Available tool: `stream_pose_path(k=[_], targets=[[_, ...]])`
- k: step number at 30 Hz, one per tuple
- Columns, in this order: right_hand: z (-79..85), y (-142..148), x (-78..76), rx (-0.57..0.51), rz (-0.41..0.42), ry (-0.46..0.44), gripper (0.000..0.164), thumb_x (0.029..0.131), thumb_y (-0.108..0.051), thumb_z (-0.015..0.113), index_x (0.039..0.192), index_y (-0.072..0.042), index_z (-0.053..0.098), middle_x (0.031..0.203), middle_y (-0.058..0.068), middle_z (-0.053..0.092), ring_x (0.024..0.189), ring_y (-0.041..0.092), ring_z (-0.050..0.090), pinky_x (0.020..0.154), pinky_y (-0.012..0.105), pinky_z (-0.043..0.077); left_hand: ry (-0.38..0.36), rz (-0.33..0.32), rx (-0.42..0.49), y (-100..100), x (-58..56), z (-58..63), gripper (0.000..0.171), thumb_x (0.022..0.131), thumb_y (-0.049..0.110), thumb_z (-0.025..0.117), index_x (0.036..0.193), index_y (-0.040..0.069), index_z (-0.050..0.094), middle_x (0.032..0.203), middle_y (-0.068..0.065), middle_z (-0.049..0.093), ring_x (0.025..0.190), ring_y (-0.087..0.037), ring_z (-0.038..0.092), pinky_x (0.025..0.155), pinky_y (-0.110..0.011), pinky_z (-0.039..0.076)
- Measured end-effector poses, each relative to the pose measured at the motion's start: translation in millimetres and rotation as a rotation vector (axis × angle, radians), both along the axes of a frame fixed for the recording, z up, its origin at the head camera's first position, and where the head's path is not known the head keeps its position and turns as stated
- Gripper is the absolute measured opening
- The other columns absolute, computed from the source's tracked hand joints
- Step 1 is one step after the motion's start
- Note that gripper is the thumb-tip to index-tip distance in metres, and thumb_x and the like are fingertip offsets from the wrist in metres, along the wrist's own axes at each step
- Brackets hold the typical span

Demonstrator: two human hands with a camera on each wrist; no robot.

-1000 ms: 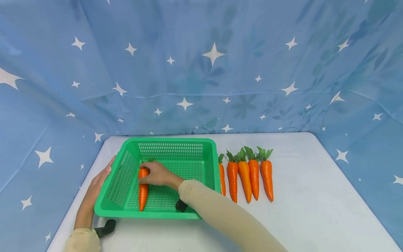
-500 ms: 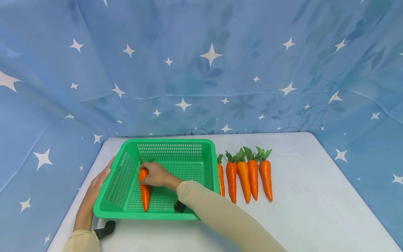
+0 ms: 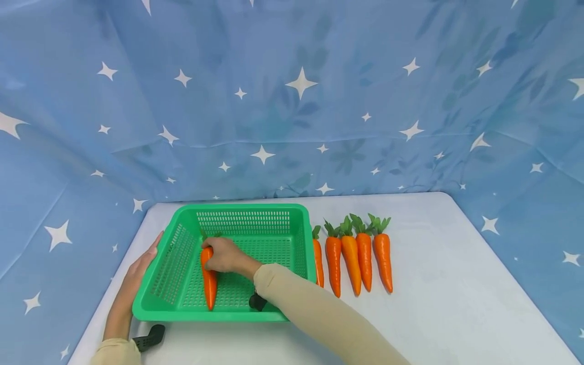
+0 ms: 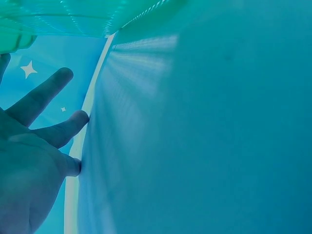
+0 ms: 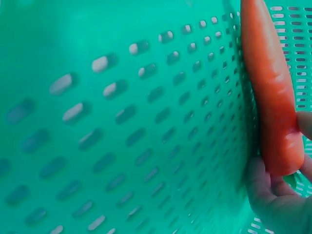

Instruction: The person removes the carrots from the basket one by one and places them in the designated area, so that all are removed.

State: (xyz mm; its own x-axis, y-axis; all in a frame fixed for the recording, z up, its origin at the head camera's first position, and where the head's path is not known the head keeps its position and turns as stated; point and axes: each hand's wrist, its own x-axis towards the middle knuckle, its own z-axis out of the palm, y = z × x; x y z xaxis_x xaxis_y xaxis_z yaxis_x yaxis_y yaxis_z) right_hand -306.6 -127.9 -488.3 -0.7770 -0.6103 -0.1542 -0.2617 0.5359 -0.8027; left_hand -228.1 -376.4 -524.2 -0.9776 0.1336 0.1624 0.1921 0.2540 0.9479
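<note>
Inside a green plastic basket (image 3: 210, 316), my right hand (image 3: 226, 256) grips an orange carrot (image 3: 209, 286) by its thick leafy end. The carrot's tip points toward the basket's near wall. In the right wrist view, thumb and fingers wrap the thick end of the carrot (image 5: 270, 87) close over the perforated floor. My left hand (image 3: 137, 271) lies along the outside of the basket's left wall, fingers extended. The left wrist view shows the left hand (image 4: 29, 161) with fingers spread, below the basket's side (image 4: 63, 19).
Right of the basket, several carrots (image 3: 351, 263) with green tops lie in a row on the white table (image 3: 433, 284). The basket's right rim partly hides the nearest one. A blue star-patterned cloth (image 3: 283, 116) hangs behind the table. Black wrist devices (image 3: 150, 338) are worn on both arms.
The carrot's tip has swung slightly right inside the basket, with my right hand still gripping its thick end. My left hand keeps its place at the basket wall. The head view shifts a little.
</note>
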Motion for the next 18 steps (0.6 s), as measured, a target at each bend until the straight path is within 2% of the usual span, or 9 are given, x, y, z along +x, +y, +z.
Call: stream_pose_path(k=[10, 18], targets=[[3.2, 0.1, -0.7, 0.001, -0.023, 0.028, 0.054, 0.090, 0.007, 0.073, 0.143, -0.003, 0.066, 0.115, 0.006, 0.068, 0.082, 0.012, 0.057, 0.063, 0.023, 0.053, 0.015, -0.031, 0.008, -1.3, 1.5, -2.1, 0.054, 0.121, 0.024, 0.023, 0.174, 0.016, 0.013, 0.177, 0.013, 0.013, 0.151, 0.013, 0.016, 0.111, -0.006, 0.023], [6.4, 7.5, -9.0, -0.114, -0.062, -0.071, 0.057, 0.092, 0.007, 0.076, 0.147, -0.002, 0.064, 0.124, 0.009, 0.068, 0.088, 0.015, 0.060, 0.068, 0.027, 0.055, -0.008, -0.018, 0.025, 0.4, 1.5, -0.2, 0.055, 0.121, 0.028, 0.024, 0.174, 0.018, 0.016, 0.177, 0.013, 0.014, 0.150, 0.014, 0.019, 0.110, -0.006, 0.026]])
